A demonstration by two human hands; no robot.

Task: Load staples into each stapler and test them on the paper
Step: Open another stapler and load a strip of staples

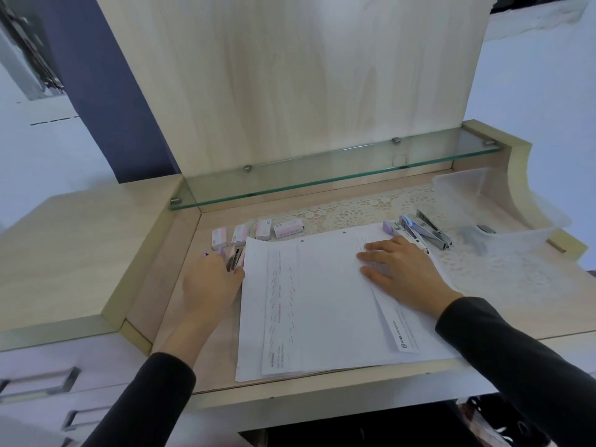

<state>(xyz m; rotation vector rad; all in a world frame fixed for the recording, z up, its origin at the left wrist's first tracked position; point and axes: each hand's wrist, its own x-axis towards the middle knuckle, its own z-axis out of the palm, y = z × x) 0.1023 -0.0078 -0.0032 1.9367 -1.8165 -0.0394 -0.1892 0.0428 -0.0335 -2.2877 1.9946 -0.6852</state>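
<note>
A stack of white paper (322,301) lies on the desk, with several staple marks near its left side. My right hand (400,269) rests flat on the paper's upper right part, fingers straight. My left hand (209,282) is at the paper's left edge, its fingers curled round a pink stapler (235,258); a purple stapler (213,253) lies just beside it. Several pink staple boxes (258,232) stand in a row behind the paper. Two or three opened staplers (419,230) lie at the paper's top right corner.
A clear plastic container (503,201) sits at the far right on a lace mat (354,211). A glass shelf (322,169) overhangs the back of the desk. A raised wooden side surface (80,253) and drawers border the left.
</note>
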